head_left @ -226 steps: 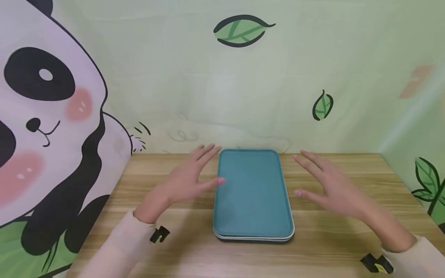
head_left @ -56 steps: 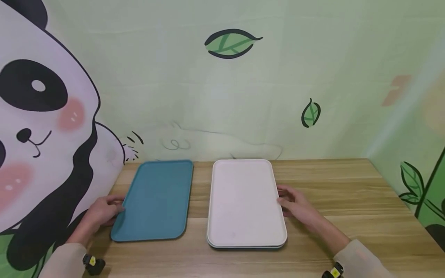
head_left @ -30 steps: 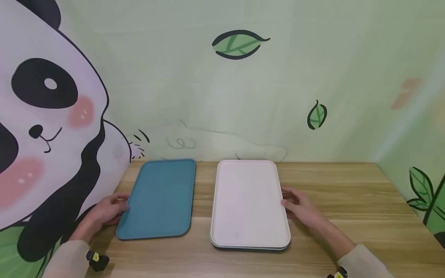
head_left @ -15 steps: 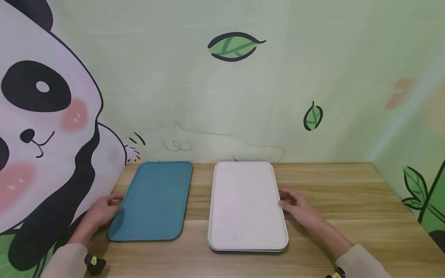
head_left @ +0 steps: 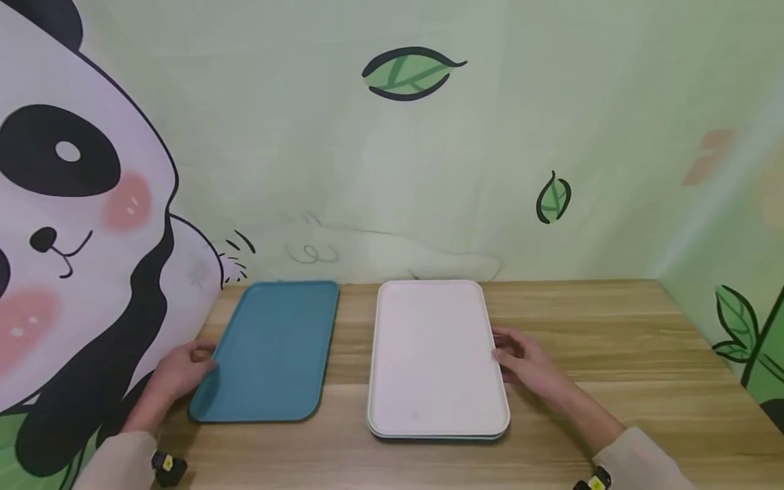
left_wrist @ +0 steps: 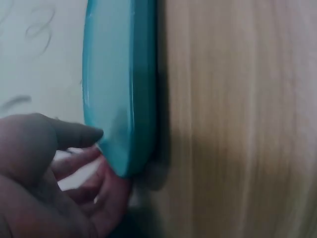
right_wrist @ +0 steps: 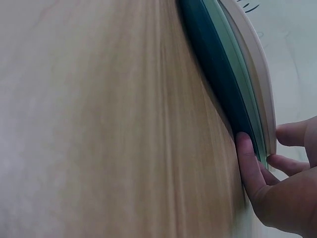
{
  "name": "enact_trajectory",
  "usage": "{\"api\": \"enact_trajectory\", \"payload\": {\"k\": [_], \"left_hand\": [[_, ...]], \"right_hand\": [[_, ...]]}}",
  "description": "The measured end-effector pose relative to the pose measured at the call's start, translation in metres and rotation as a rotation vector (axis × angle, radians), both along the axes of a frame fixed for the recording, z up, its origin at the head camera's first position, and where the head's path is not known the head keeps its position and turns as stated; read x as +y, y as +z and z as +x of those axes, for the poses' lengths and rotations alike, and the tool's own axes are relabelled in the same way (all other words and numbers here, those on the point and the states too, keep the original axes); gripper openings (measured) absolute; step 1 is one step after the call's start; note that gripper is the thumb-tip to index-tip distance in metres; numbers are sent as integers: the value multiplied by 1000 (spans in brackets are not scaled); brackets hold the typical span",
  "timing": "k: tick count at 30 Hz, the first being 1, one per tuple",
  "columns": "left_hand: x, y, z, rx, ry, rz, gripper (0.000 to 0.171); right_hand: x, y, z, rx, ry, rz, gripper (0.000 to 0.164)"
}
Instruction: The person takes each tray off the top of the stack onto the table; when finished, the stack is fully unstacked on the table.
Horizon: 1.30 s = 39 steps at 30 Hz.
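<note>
A blue rectangular tray [head_left: 269, 347] with rounded corners lies on the left of the table. Its left rim is held by my left hand [head_left: 180, 371]; in the left wrist view the thumb meets the rim of the blue tray [left_wrist: 116, 99], with the fingers at its lower edge. To the right lies a stack of trays with a white tray [head_left: 437, 361] on top. Beneath it, the right wrist view shows a light green tray [right_wrist: 233, 59] and a dark blue tray [right_wrist: 213, 64]. My right hand [head_left: 529, 361] grips the stack's right edge, thumb by the white tray and another finger lower down.
A narrow strip of wood-grain table [head_left: 355, 350] separates the blue tray from the stack. The table [head_left: 618, 361] extends to the right. Behind it hangs a green backdrop [head_left: 294, 136] with a printed panda [head_left: 147, 143] and leaves.
Earlier, both hands hovered beside one stack with the blue tray on top. The blue tray then moved left, uncovering the white one. Over the last second it has shifted slightly; the stack looks still.
</note>
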<state>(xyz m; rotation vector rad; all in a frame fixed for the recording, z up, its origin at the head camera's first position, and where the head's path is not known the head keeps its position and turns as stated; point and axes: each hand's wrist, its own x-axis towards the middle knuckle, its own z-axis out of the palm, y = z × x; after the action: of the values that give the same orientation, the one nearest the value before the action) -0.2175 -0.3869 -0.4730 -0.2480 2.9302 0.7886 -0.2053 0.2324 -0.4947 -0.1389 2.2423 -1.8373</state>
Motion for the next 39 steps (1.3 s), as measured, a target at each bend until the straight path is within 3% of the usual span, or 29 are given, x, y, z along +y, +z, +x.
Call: {"api": "enact_trajectory", "payload": {"k": [3,6,9,12,18,22,28,34,39], "left_hand": [[23,12,7,104,-40,-145,45],[63,29,14,218,-95,-225,41],[113,43,21,267,-172,-152,41],[159,50,27,246,-245,-19,45],[218,42,29,179,-296,182,57],[239,31,30,157,-301,205,60],[253,16,31,41,-328,257,65],[259,5,30,-2,-382,428,50],[260,3,30,-1,-370,533,51]], "right_hand": [[0,1,-1,9,7,2,52],[-1,2,0,18,13,7,52],[-1,2,0,18,5,13,52],[0,2,1,23,4,19,52],[0,2,1,47,-2,27,50],[-1,1,2,56,0,26,49],[-5,2,2,63,3,34,49],[-5,2,2,64,16,23,49],[-2,-1,3,61,8,23,50]]}}
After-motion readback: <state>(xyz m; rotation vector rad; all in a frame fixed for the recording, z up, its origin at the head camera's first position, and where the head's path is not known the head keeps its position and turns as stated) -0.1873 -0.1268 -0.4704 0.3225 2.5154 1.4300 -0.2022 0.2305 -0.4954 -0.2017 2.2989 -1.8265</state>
